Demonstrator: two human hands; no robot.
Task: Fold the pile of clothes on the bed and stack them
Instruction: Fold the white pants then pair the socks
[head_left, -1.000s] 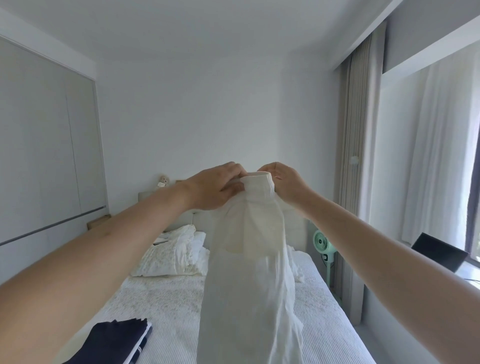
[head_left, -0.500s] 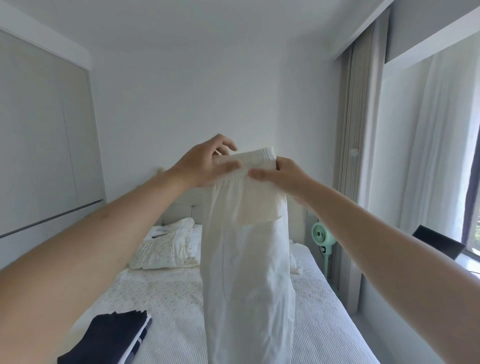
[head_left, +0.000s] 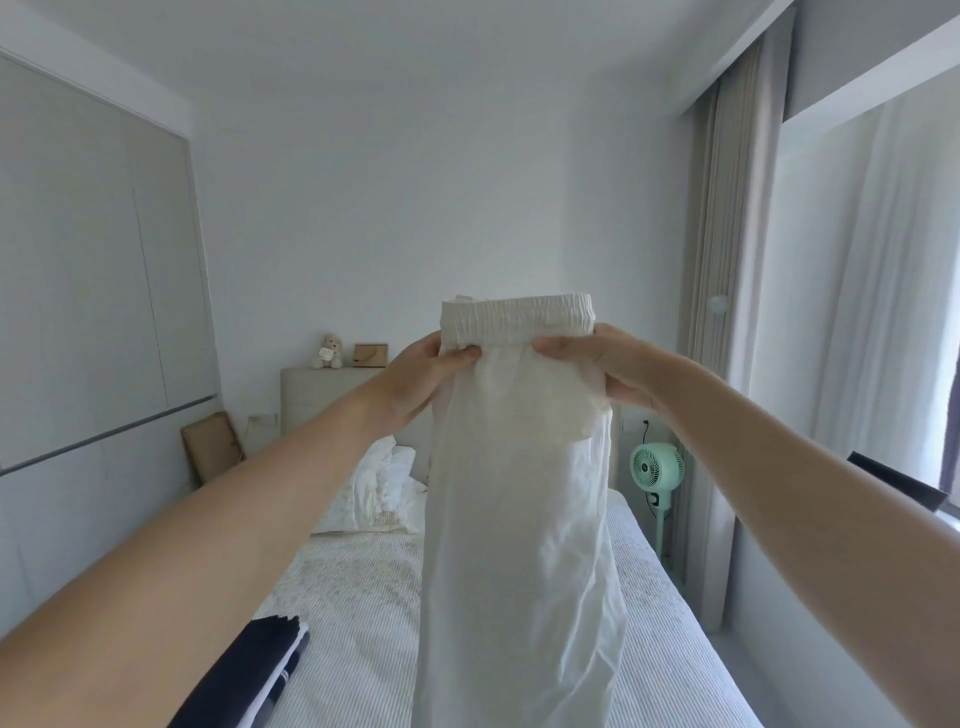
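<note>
A pair of white trousers (head_left: 519, 519) with an elastic waistband hangs lengthwise in the air over the bed (head_left: 363, 623). My left hand (head_left: 421, 382) pinches the left end of the waistband. At the right end, my right hand (head_left: 602, 366) grips the same waistband, thumb in front. The legs drop below the bottom edge of the view. A folded dark navy garment (head_left: 249, 670) lies on the bed at the lower left, partly hidden by my left forearm.
Crumpled white pillows (head_left: 379, 493) lie at the head of the bed. A green fan (head_left: 655, 467) stands to the bed's right, by long curtains (head_left: 727, 312). A headboard shelf carries a small teddy bear (head_left: 328, 352). Wardrobe doors (head_left: 78, 312) line the left wall.
Both hands shifted apart along the waistband, spreading it flat and wide. The camera view rose and moved, showing more of the headboard and shelf.
</note>
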